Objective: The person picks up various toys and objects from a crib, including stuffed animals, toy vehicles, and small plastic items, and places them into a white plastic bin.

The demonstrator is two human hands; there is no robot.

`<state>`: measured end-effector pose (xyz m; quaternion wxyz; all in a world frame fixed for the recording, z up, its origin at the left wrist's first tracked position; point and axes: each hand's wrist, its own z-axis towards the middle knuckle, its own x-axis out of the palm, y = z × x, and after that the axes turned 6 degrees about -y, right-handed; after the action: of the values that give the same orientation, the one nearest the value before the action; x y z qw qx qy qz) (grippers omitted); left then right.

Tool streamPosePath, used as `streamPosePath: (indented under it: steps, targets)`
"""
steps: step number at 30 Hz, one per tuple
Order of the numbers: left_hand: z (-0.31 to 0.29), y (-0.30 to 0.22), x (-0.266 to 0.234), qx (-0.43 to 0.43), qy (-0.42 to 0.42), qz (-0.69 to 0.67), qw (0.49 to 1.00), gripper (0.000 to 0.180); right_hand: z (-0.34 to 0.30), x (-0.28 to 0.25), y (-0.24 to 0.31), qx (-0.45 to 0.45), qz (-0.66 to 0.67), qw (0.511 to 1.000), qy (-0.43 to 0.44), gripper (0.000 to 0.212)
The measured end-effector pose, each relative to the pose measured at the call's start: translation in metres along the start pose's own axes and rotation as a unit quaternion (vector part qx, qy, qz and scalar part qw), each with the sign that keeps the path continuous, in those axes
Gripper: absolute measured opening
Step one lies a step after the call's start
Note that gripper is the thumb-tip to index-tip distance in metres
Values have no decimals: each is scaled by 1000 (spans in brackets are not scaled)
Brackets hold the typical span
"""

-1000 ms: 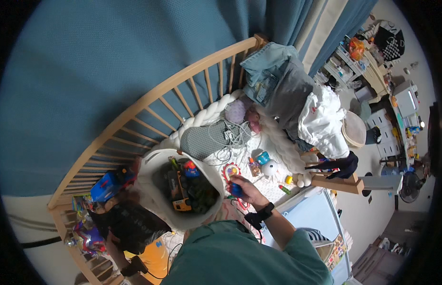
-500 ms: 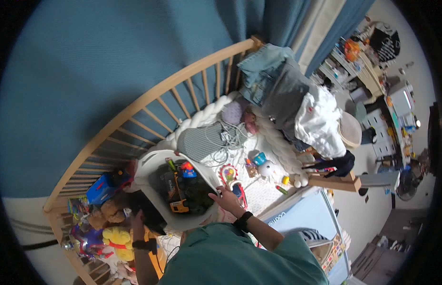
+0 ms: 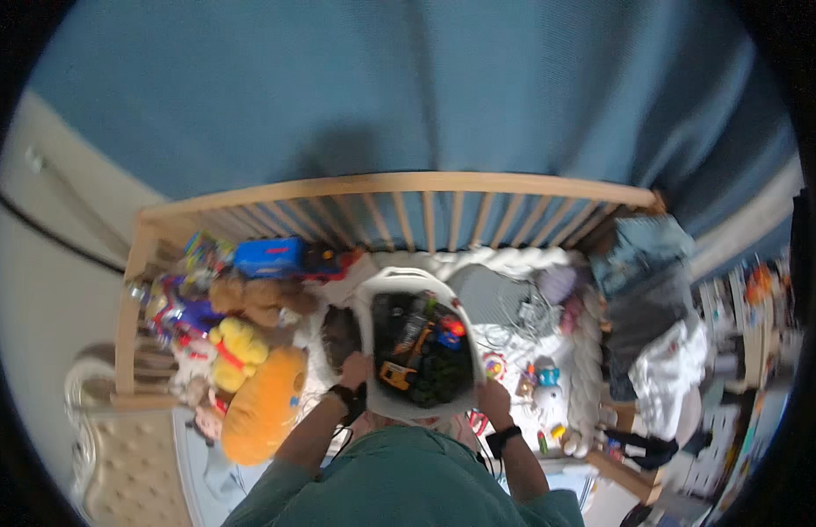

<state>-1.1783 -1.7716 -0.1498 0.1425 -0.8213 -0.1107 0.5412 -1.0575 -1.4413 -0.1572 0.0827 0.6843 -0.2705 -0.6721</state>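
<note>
A white storage basket [image 3: 425,409] stands inside the wooden crib, between my hands. Toys lie in it: a long yellow-and-black toy [image 3: 397,373], a red-and-blue toy [image 3: 450,329] and dark green pieces [image 3: 443,382]. My left hand [image 3: 353,371] is closed at the basket's near left side, its fingers partly hidden and blurred. On the opposite side, my right hand [image 3: 493,400] grips the basket near its rim. A dark brown item [image 3: 340,336] lies just beyond my left hand, against the basket.
A crib rail [image 3: 399,182] runs along the far side, before a blue curtain [image 3: 408,88]. Plush toys, including an orange cushion [image 3: 266,408] and yellow plush [image 3: 237,354], fill the left end. A grey mat [image 3: 487,299] with cables [image 3: 532,312] and clothes [image 3: 671,360] are on the right.
My view has swung left, so the crib rail now runs across. My left hand has come from the dark item to the basket's side; my right hand stays at its other side.
</note>
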Motion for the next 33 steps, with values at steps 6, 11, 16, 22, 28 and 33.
streamPosePath:
  steps: [6,11,16,22,28,33]
  targets:
    - [-10,-36,38,132,12,116,984,33,-30,-24,-9,107,40,989,99,32]
    - [-13,-66,16,35,20,82,996,29,-21,14,-56,-71,-82,991,-80,32]
    - [20,-48,28,10,-108,-79,991,31,25,30,-94,-24,12,998,-55,35]
    - [24,-16,5,60,-161,88,981,30,81,-11,15,39,-12,999,36,37]
    - [30,-22,-35,-124,-145,-277,942,19,111,-1,34,43,84,988,-121,36]
    - [38,-19,-52,-99,-185,-295,932,16,143,-15,52,6,112,986,-122,34]
